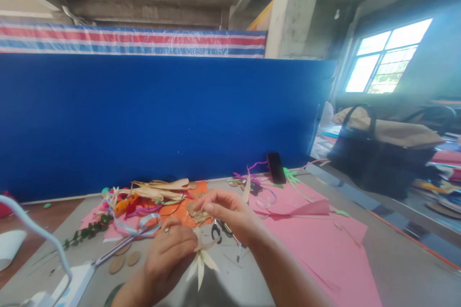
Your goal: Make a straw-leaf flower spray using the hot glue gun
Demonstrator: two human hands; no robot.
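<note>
My left hand point(173, 249) is closed around a pale, leaf-like flower of dry husk strips point(200, 265), whose pointed ends hang below the fingers. Above and to the right of it, my right hand point(230, 212) has its fingers bent together in a pinch. What those fingertips hold, if anything, I cannot make out. Behind them lie crumpled tan husk pieces point(197, 215) on an orange sheet point(173, 212). Black-handled scissors point(216, 232) lie just under my right hand, partly hidden by it.
Pink sheets point(317, 240) cover the table's right side, with a phone point(276, 168) leaning on the blue partition point(162, 115). At left are husk strips point(162, 187), ribbon point(140, 225), a green sprig point(88, 230), wooden discs point(117, 264) and a white power strip point(77, 283) with its cable.
</note>
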